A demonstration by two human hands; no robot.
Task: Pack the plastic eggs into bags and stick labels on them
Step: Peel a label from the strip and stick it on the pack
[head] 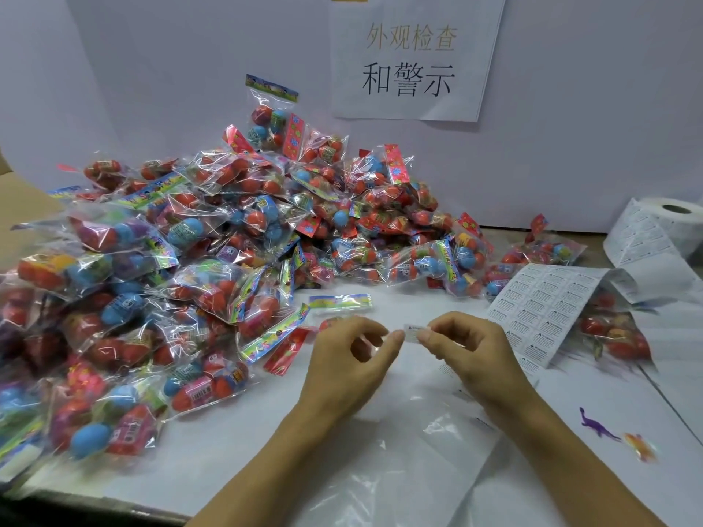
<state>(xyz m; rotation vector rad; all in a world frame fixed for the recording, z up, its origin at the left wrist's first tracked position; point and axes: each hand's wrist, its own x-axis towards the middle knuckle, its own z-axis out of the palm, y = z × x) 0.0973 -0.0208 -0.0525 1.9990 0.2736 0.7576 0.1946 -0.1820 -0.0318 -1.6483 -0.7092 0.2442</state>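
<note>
One small label (415, 332) pinched between left hand (352, 359) and right hand (469, 349), fingers curled; dozens of bagged eggs (213, 237) heaped on the bench (236, 462), one label roll (664, 226).

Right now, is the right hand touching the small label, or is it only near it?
Touching. The head view shows the right hand pinching one end of the small label between thumb and fingertip, just above the table.
</note>
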